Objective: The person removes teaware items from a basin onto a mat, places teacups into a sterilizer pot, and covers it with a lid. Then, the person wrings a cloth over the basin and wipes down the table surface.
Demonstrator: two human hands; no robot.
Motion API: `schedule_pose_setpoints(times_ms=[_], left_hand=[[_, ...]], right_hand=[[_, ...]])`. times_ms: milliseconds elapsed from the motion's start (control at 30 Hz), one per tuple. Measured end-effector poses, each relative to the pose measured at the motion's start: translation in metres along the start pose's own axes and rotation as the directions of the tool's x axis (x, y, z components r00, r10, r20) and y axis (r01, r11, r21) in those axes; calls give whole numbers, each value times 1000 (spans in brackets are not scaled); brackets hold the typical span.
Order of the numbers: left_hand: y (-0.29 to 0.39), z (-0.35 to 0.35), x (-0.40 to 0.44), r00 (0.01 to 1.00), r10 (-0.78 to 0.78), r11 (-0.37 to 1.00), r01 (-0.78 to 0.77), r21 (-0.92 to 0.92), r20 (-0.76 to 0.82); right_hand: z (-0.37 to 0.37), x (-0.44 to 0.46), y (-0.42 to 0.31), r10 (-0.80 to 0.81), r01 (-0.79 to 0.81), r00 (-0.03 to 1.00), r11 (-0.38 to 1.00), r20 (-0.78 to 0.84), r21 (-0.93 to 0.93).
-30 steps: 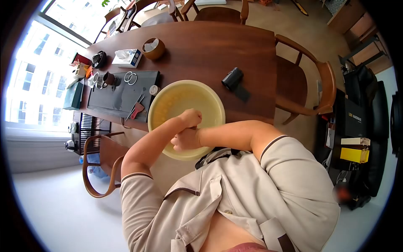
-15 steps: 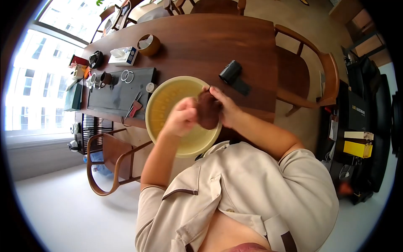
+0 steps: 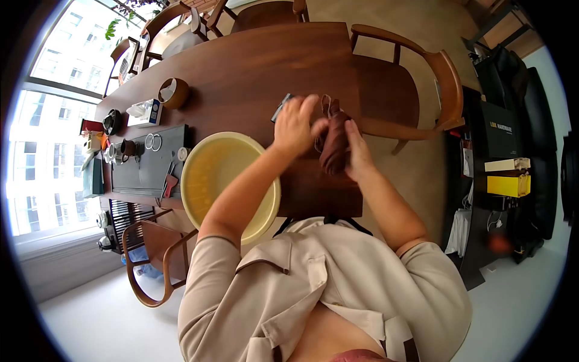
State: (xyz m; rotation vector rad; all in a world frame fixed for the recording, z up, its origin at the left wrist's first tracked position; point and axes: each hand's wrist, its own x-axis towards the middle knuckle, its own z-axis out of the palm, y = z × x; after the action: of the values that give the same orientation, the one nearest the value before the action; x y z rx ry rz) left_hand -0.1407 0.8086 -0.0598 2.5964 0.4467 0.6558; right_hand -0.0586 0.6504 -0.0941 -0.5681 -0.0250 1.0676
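A dark brown cloth pouch (image 3: 335, 145) with a thin drawstring hangs upright over the table, right of the basin. My right hand (image 3: 360, 151) is closed round its right side. My left hand (image 3: 295, 125) is just left of the pouch, fingers apart and slightly blurred, its thumb close to the cloth and cord; whether it touches the cord is unclear. Below and left, a large pale yellow basin (image 3: 263, 223) stands at the table's near edge. A dark object (image 3: 281, 108) is mostly hidden behind my left hand.
On the wooden table (image 3: 259, 60) are a black tray (image 3: 129, 175) with tongs and cups, a tissue box (image 3: 145, 113) and a round wooden container (image 3: 174, 93). Wooden chairs stand around the table, one at the right (image 3: 446, 90) and one at the lower left (image 3: 157, 247).
My hands were together over the basin; then they had the brown pouch between them. Now the pouch is right of the basin, and my left hand has spread its fingers. The view has shifted.
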Motion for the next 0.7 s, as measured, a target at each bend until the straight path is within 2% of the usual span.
schedule_pose_setpoints(times_ms=[33, 67, 100, 133, 167, 200, 233, 267, 300, 333, 400, 433, 467, 500, 533, 567, 600, 633, 700], left_hand=[[-23, 22, 14, 997, -78, 985, 74, 157, 20], [-34, 35, 24, 957, -271, 894, 210, 395, 102], [-43, 48, 32, 875, -465, 730, 294, 616, 133], [-63, 58, 35, 832, -511, 699, 257, 667, 215], [-78, 65, 41, 829, -516, 698, 261, 667, 216], [-91, 68, 39, 683, -657, 701, 396, 593, 320], [-105, 74, 36, 507, -748, 663, 534, 525, 428], [-126, 90, 23, 652, -693, 712, 551, 436, 308], [-122, 82, 19, 633, -709, 697, 563, 443, 310], [-108, 57, 25, 679, -694, 718, 627, 303, 240], [-83, -1, 25, 723, -686, 726, 687, 17, 77], [-74, -38, 9, 722, -692, 717, 686, -125, -8], [-68, -73, -11, 741, -654, 756, 633, -167, -153], [-88, -106, -47, 775, -630, 705, 537, -464, -60], [-61, -146, -76, 716, -698, 528, 532, -662, 19], [-33, -171, -107, 661, -751, 357, 421, -834, 13], [-17, -189, -145, 557, -830, 243, 363, -900, 0], [-25, -196, -205, 482, -872, 242, 281, -929, -82], [-20, -202, -316, 303, -950, 164, 268, -949, -78]], right_hand=[[-18, 11, -2, -185, 95, 978, 797, -91, -596], [-34, 21, 2, -379, 62, 924, 274, -48, -960], [-52, 25, 12, -374, 59, 926, 273, -50, -960], [-71, 25, 24, -339, -10, 941, 14, -14, -1000], [-83, 22, 32, -295, -66, 955, -249, 11, -966], [-78, 14, 43, -178, -134, 981, -327, -78, -935], [-72, 9, 50, -78, -109, 994, -457, -83, -883], [-81, 10, 62, -101, -69, 995, -457, -26, -887], [-90, 11, 72, -125, -29, 992, -457, 31, -889], [-92, 15, 75, -100, -16, 994, -450, 33, -893], [-86, 31, 76, -183, 72, 962, -551, 205, -831], [-85, 45, 72, -127, 125, 964, -553, 232, -824], [-80, 63, 69, -48, 166, 970, -588, 239, -792], [-74, 80, 68, 31, 210, 970, -619, 243, -757], [-67, 95, 70, 104, 262, 962, -622, 254, -738], [-59, 108, 74, 175, 315, 948, -621, 265, -717], [-50, 121, 78, 261, 377, 926, -654, 272, -656], [-43, 118, 85, 282, 396, 918, -641, 279, -657], [-26, 112, 101, 502, 571, 815, -608, 291, -552]])
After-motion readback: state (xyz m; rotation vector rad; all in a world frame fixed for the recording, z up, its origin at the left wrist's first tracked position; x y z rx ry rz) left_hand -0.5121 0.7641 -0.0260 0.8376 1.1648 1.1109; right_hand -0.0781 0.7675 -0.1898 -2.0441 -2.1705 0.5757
